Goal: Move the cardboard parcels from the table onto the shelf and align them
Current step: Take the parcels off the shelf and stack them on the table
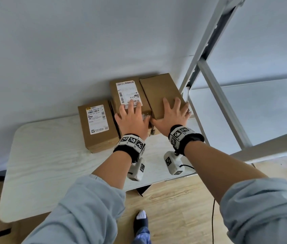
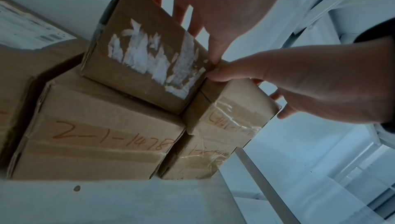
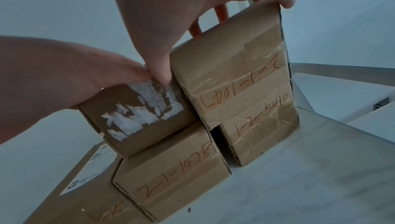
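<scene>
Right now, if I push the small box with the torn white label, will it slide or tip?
Probably slides: the small box lies flat on the bigger box. Likely stiff: its edges look square. Tipping seems unlikely, lying on its broad side.

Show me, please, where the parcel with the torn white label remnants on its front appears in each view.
Head: centre, the torn-label parcel lies under the left hand, torn front hidden.
Left wrist: upper centre, torn face toward the camera.
Right wrist: left of centre, below the left hand.
Shared landmark: the neighbouring parcel under the right hand.
</scene>
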The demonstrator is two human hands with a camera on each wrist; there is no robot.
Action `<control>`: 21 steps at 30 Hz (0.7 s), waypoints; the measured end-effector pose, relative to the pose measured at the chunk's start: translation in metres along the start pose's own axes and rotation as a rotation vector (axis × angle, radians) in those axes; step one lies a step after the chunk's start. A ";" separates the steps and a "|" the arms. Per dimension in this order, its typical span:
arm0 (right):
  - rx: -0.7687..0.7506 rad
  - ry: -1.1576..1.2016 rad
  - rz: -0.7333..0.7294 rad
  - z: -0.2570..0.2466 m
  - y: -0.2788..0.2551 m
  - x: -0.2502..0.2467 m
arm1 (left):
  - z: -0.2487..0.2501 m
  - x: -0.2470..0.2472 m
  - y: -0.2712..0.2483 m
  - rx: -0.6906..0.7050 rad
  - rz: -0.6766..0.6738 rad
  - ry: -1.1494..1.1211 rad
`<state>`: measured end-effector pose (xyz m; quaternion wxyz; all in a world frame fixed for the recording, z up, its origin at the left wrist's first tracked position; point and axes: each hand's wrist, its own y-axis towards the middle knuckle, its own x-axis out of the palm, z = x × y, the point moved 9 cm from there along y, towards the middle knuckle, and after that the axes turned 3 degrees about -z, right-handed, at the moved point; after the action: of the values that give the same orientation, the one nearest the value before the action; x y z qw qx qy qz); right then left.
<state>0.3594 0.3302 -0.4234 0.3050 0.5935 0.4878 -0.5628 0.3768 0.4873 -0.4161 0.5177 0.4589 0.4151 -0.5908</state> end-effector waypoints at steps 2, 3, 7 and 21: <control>-0.011 -0.016 -0.005 0.003 -0.004 -0.003 | 0.001 -0.002 -0.001 0.014 -0.019 0.012; -0.023 -0.020 0.002 0.004 -0.007 -0.005 | 0.002 -0.003 -0.003 0.025 -0.026 0.020; -0.118 -0.045 0.047 0.006 -0.029 -0.018 | 0.006 -0.013 -0.015 0.067 -0.048 0.039; -0.376 -0.078 0.279 0.033 -0.165 -0.133 | 0.083 -0.134 -0.139 0.284 0.188 0.117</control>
<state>0.2095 0.3242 -0.2700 0.5033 0.5658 0.4853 -0.4370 0.2347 0.4550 -0.2644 0.4756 0.5977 0.3121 -0.5650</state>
